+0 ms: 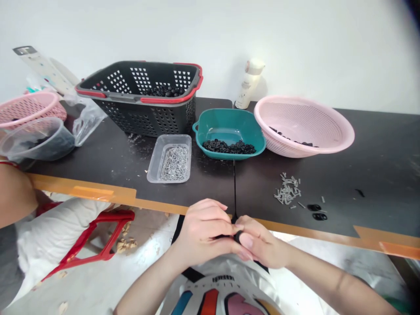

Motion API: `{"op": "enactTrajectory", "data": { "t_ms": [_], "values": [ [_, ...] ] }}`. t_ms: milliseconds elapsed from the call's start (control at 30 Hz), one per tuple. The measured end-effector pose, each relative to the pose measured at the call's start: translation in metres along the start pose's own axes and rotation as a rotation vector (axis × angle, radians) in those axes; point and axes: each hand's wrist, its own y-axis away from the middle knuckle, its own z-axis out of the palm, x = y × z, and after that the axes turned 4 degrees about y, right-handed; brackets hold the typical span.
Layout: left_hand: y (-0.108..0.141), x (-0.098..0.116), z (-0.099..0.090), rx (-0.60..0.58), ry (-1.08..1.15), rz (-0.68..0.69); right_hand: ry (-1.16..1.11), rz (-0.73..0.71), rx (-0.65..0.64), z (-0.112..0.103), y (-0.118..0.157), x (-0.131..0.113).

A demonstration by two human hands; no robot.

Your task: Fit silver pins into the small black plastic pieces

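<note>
Just off the table's front edge, my left hand (pixel 208 229) and my right hand (pixel 260 243) meet in front of my body. Between their fingertips is a small black part (pixel 238 236), mostly covered, so its exact shape is hard to make out. Both hands are closed around it, the right thumb lying against it. On the table to the right lie two black oval pieces with holes (pixel 319 211). Close by is a loose heap of small metal pins (pixel 287 190).
A clear tray of metal pins (pixel 152 164), a teal basin of black pieces (pixel 229 117), a pink colander (pixel 341 131) and a black basket (pixel 157 116) stand on the dark table (pixel 210 188). A white bottle (pixel 250 85) is behind. At left, another person's arm (pixel 15 194) shows near a red stool (pixel 106 236).
</note>
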Motion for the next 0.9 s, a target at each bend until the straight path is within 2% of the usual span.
{"op": "enactTrajectory", "data": {
  "t_ms": [133,267,367,500,667,833,900],
  "values": [
    [0.003,-0.001,0.0,0.018,0.028,-0.046,-0.173,0.063,0.095,0.015,-0.002,0.006],
    [0.004,-0.002,-0.005,0.003,-0.045,-0.069,-0.316,0.114,0.13,0.017,-0.006,0.01],
    [0.004,-0.003,-0.008,-0.053,-0.113,-0.088,-0.226,0.164,0.11,0.01,-0.005,0.008],
    [0.008,-0.005,-0.006,-0.115,-0.188,-0.075,0.001,0.192,0.143,0.0,0.002,0.003],
    [0.011,-0.007,0.002,-0.101,-0.163,-0.023,0.133,0.208,0.11,0.002,0.015,0.012],
    [0.012,-0.01,0.007,-0.092,-0.115,-0.127,0.263,0.296,0.237,0.007,0.021,0.026],
    [0.011,-0.012,0.005,-0.12,-0.105,-0.191,0.228,0.324,0.235,0.004,0.017,0.025]
  ]
}}
